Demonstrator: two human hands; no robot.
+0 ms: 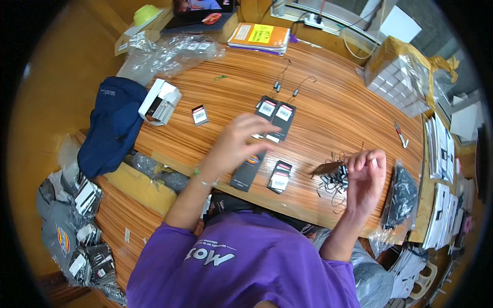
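My left hand (pixel 239 141) hovers over the table's near middle, thumb and fingers apart with nothing between them. Just beyond its fingertips lie dark hang tags (pixel 282 119) with white labels and looped strings. Partly under that hand is a long black tag (pixel 246 172) with a small coloured emblem. A small stack of labelled tags (pixel 280 177) sits to its right. My right hand (pixel 365 174) is raised, its fingers closed at the edge of a dark flat hang tag (pixel 326 168). Below that tag lies a tangled heap of black strings (pixel 334 183).
At left are a white box of cards (pixel 160 101), a single labelled card (pixel 200 115) and navy cloth (pixel 113 120). Clear plastic wrap (pixel 169 54) and orange folders (pixel 259 37) lie at the back. A pen (pixel 401 134), a wrapped box (pixel 398 82) and a black packet (pixel 401 197) stand right.
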